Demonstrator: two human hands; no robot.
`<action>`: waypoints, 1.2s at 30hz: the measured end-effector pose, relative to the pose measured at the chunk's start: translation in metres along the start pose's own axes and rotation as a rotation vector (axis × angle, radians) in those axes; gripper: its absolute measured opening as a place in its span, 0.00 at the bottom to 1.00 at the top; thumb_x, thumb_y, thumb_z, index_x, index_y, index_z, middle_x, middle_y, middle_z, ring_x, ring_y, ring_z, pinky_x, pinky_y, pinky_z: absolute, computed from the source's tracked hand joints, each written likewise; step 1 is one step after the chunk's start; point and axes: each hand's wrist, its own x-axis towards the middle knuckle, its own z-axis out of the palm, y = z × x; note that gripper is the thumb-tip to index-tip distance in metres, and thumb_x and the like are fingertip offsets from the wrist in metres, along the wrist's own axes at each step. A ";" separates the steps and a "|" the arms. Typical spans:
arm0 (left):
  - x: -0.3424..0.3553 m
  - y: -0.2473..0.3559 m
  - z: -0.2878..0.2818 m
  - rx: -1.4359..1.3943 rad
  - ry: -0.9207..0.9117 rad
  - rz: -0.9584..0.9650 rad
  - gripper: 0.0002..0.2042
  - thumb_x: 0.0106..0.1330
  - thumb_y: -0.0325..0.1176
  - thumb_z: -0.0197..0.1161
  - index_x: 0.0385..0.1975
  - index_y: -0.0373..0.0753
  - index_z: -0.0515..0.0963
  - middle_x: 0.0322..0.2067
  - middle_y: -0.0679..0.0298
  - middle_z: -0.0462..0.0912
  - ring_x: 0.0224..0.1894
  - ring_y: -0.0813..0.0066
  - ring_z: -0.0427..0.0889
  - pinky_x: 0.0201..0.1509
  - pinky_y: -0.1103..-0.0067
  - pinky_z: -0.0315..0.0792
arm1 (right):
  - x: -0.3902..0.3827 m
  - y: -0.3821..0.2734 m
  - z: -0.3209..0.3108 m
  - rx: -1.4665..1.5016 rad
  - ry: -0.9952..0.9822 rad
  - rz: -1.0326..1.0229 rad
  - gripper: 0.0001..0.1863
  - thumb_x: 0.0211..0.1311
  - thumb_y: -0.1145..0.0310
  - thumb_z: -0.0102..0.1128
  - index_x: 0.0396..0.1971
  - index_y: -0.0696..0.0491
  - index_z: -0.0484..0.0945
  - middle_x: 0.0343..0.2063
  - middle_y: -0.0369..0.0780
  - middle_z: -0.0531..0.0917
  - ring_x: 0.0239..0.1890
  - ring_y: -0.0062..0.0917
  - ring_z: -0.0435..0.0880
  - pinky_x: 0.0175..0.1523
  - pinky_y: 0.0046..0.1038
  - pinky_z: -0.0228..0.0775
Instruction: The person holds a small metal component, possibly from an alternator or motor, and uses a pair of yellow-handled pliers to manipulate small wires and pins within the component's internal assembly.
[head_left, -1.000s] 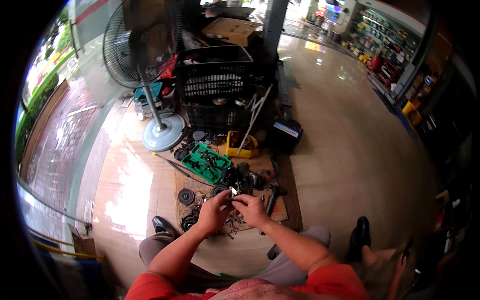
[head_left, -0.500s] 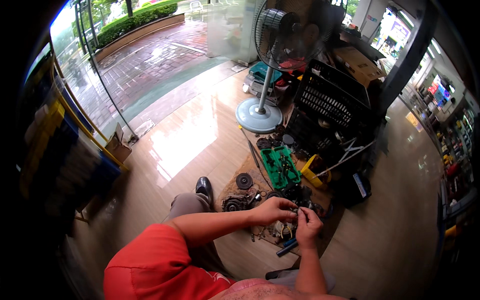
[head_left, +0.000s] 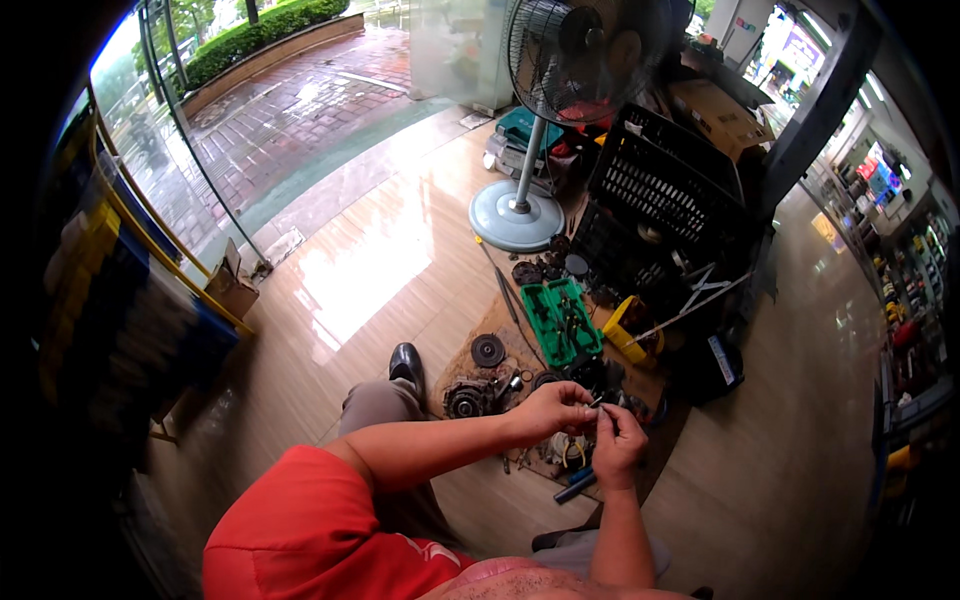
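My left hand (head_left: 556, 411) and my right hand (head_left: 620, 441) meet at the fingertips over the right part of a worn brown board. Both are closed in a pinch around a small, thin piece (head_left: 597, 403) between them, too small to name. Under the hands lie dark machine parts, partly hidden by my fingers. Left of them sits a greasy round motor part (head_left: 467, 399), with a black ridged disc (head_left: 488, 350) behind it. A green tool case (head_left: 562, 321) lies open beyond my hands, with dark tools inside. Yellow-handled pliers (head_left: 574, 455) rest near my right wrist.
A grey-based standing fan (head_left: 517, 216) rises behind the board. Black plastic crates (head_left: 660, 165) and a cardboard box (head_left: 722, 115) are stacked at the back right. A yellow container (head_left: 630, 330) stands beside the tool case. My black shoe (head_left: 406, 368) is left of the board.
Both hands have shifted slightly upward in the picture, still pinched together. The whole view has tilted a little; the parts on the board lie as before.
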 end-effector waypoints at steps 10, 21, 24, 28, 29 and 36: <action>-0.004 0.007 0.006 0.137 0.095 0.104 0.10 0.62 0.28 0.67 0.38 0.36 0.72 0.31 0.66 0.81 0.34 0.80 0.81 0.39 0.82 0.76 | 0.000 -0.007 -0.006 -0.023 0.001 0.065 0.04 0.61 0.76 0.61 0.33 0.60 0.80 0.25 0.39 0.82 0.26 0.21 0.82 0.33 0.23 0.74; 0.000 -0.001 0.007 0.153 0.148 0.120 0.10 0.63 0.24 0.64 0.42 0.35 0.71 0.36 0.64 0.81 0.38 0.80 0.80 0.42 0.82 0.76 | -0.005 0.012 -0.005 0.189 -0.008 0.249 0.05 0.66 0.73 0.56 0.36 0.59 0.78 0.26 0.35 0.81 0.26 0.15 0.79 0.33 0.18 0.71; 0.000 -0.002 0.012 0.182 0.189 0.173 0.12 0.64 0.24 0.62 0.46 0.33 0.73 0.37 0.63 0.82 0.40 0.79 0.80 0.44 0.81 0.75 | -0.006 0.010 -0.009 0.414 -0.009 0.458 0.06 0.67 0.72 0.55 0.36 0.59 0.77 0.26 0.35 0.81 0.25 0.14 0.78 0.31 0.17 0.70; 0.000 0.000 0.011 0.382 0.156 0.168 0.11 0.64 0.24 0.62 0.46 0.31 0.76 0.38 0.63 0.83 0.42 0.78 0.80 0.47 0.80 0.75 | -0.006 0.012 -0.010 0.443 -0.009 0.477 0.06 0.68 0.72 0.54 0.36 0.58 0.76 0.25 0.34 0.79 0.24 0.15 0.78 0.30 0.17 0.69; -0.001 0.001 0.012 0.396 0.164 0.171 0.10 0.64 0.23 0.62 0.44 0.31 0.77 0.38 0.62 0.83 0.42 0.78 0.80 0.47 0.80 0.75 | -0.005 0.012 -0.010 0.459 -0.003 0.488 0.06 0.68 0.72 0.53 0.36 0.58 0.76 0.24 0.34 0.79 0.24 0.15 0.78 0.30 0.17 0.69; 0.001 0.000 0.011 0.471 0.210 0.223 0.10 0.63 0.24 0.62 0.42 0.31 0.78 0.35 0.61 0.83 0.39 0.79 0.80 0.45 0.79 0.75 | -0.005 0.024 -0.015 0.538 -0.018 0.514 0.05 0.68 0.72 0.53 0.34 0.57 0.75 0.25 0.35 0.79 0.25 0.19 0.78 0.32 0.20 0.71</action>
